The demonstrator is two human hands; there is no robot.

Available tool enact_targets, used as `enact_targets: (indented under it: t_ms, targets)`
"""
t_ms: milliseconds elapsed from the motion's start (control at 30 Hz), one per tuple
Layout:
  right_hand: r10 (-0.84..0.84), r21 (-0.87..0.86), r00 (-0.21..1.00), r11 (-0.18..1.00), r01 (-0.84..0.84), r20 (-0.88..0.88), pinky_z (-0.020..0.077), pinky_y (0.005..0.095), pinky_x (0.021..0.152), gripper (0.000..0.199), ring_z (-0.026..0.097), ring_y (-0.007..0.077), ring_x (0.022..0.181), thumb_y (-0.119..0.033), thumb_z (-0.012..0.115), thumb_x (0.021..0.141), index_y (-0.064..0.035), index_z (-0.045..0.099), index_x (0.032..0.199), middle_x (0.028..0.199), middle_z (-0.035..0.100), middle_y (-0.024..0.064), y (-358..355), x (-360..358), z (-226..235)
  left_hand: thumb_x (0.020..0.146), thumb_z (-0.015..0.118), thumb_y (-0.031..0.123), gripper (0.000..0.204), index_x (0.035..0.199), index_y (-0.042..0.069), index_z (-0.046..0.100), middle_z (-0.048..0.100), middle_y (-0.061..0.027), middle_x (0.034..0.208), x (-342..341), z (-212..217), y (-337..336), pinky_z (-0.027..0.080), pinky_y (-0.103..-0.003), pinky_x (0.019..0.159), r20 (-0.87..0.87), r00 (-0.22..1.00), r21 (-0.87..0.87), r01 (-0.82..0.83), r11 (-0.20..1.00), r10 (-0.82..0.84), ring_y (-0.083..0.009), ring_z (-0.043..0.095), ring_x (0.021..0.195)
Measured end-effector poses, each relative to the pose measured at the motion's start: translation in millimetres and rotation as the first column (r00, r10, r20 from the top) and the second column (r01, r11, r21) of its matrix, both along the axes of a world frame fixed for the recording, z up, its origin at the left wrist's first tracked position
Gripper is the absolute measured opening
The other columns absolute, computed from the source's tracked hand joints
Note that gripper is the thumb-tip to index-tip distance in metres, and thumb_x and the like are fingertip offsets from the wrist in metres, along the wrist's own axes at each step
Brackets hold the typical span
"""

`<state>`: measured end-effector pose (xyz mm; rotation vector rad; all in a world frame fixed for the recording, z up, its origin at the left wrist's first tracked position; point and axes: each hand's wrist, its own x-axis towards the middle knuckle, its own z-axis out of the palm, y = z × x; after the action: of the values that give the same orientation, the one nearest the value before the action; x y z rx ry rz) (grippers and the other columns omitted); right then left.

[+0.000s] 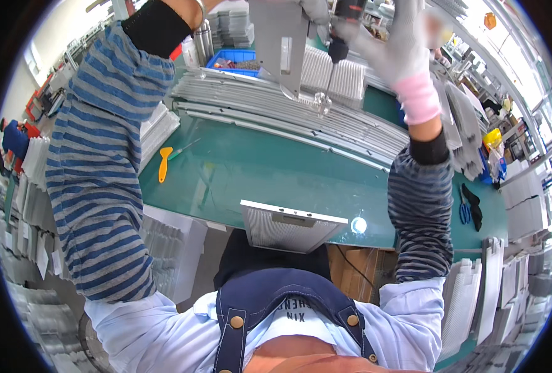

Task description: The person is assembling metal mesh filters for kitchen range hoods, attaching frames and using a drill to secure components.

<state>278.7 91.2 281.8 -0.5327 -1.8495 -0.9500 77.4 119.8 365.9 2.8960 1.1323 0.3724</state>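
Observation:
My left hand (316, 10), mostly cut off by the upper edge, has gloved fingertips at the side of a grey slotted metal plate (280, 46) and appears to hold it upright. My right hand (400, 50), in a white glove with a pink cuff, is closed around a dark electric screwdriver (348, 13), though part of the grip is hidden. Its long bit points down, with a clear piece (321, 104) near the tip. Both hands are raised above stacked metal strips (276, 118). A framed metal mesh panel (291, 229) leans at the table's near edge.
On the green table (226, 168) lie an orange-handled scraper (164, 165) and a thin green-handled tool (179, 151). Blue-handled pliers (464, 208) lie at the right beside a black object (472, 205). A blue bin (233, 60) stands behind the strips. Panel stacks line both sides.

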Motion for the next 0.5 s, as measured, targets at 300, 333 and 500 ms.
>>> enact_targets:
  t_ms: [300,333,500]
  targets:
    - [0.261,-0.448,0.529,0.313,-0.837,-0.807,0.0519,0.0264,0.055,0.034,0.058,0.0108,0.061,-0.023,0.061,0.094,-0.0042,0.054,0.121,0.084,0.058,0.0012,31,-20,30,0.081,0.067,0.062,0.092,0.149,0.009,0.038,0.052,-0.0206,0.141,-48,-7,11,0.038,-0.034,0.111,0.356,0.926,0.041,0.117,0.992,-0.124,-0.0309,0.051,0.129]
    - [0.317,-0.429,0.497,0.263,-0.864,-0.808,0.0519,0.0264,0.055,0.034,0.058,0.0108,0.061,-0.023,0.061,0.094,-0.0042,0.054,0.121,0.084,0.058,0.0012,30,-38,36,0.081,0.067,0.062,0.092,0.149,0.009,0.038,0.052,-0.0206,0.141,-124,5,81,0.038,-0.034,0.111,0.34,0.938,0.064,0.046,0.997,-0.065,-0.0309,0.051,0.129]
    - [0.151,-0.407,0.437,0.194,-0.893,-0.887,0.0495,0.0285,0.046,0.027,0.058,0.014,0.051,-0.027,0.063,0.092,-0.0087,0.054,0.111,0.072,0.058,0.0026,31,-32,15,0.095,0.062,0.031,0.043,0.123,0.0,0.054,0.065,-0.0104,0.113,1,-202,-16,0.054,-0.032,0.081,0.892,0.452,-0.095,0.191,0.977,-0.002,-0.0224,0.065,0.106]
